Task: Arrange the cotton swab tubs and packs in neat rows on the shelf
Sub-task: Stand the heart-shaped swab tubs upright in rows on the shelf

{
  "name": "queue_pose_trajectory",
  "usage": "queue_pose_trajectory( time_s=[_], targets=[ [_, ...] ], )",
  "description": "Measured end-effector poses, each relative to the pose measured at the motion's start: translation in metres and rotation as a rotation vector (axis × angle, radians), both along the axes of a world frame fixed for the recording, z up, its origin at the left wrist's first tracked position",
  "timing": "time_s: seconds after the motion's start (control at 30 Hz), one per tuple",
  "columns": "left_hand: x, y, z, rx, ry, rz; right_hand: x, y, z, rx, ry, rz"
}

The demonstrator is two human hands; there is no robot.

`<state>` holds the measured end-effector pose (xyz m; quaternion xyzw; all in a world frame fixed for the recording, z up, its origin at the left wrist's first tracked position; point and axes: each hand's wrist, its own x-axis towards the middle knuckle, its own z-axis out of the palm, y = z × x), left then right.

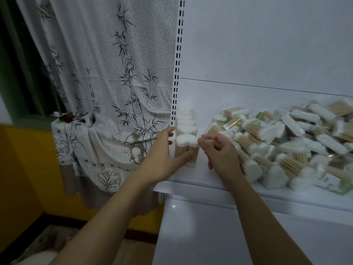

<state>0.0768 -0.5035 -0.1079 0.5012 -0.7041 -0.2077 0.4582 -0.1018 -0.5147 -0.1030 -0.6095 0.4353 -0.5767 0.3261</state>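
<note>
A short row of clear cotton swab tubs (185, 121) stands upright along the left end of the white shelf (210, 185), running back toward the rear wall. The front tub (186, 145) has white tips on top and wooden sticks below. My left hand (164, 157) cups this front tub, thumb against its lower front and fingers at its left side. My right hand (219, 152) hovers at the tub's right top edge, its fingers curled loosely with nothing visible in them. A loose heap of swab tubs and packs (286, 142) covers the shelf's right side.
A perforated white upright (176, 73) borders the shelf on the left. A bamboo-print curtain (107, 83) hangs beside it over a draped ledge. Bare shelf surface lies between the row and the heap. Below the shelf is a white panel (210, 236).
</note>
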Motion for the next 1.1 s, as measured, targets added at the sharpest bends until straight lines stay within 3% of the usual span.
queue_pose_trajectory(
  time_s=[0.1, 0.2, 0.27, 0.47, 0.67, 0.9, 1.1],
  targets=[
    [0.004, -0.007, 0.010, 0.040, 0.003, -0.059, 0.006, -0.002, 0.003, -0.048, 0.035, -0.049],
    [-0.003, -0.015, 0.016, 0.123, 0.219, -0.107, 0.014, -0.013, 0.008, -0.025, 0.036, -0.088],
    [-0.008, -0.023, 0.015, 0.172, 0.357, -0.135, 0.021, -0.020, 0.011, 0.049, -0.062, -0.040],
    [-0.003, -0.066, 0.004, 0.275, 0.416, -0.152, 0.037, -0.044, 0.015, 0.298, -0.316, 0.104],
    [-0.008, -0.080, 0.012, 0.312, 0.540, -0.311, 0.041, -0.061, 0.017, 0.389, -0.442, 0.188],
    [-0.003, -0.087, 0.012, 0.405, 0.535, -0.324, 0.046, -0.058, 0.017, 0.413, -0.369, 0.332],
    [0.000, -0.080, 0.020, 0.384, 0.451, -0.300, 0.040, -0.062, 0.020, 0.444, -0.387, 0.288]
  ],
)
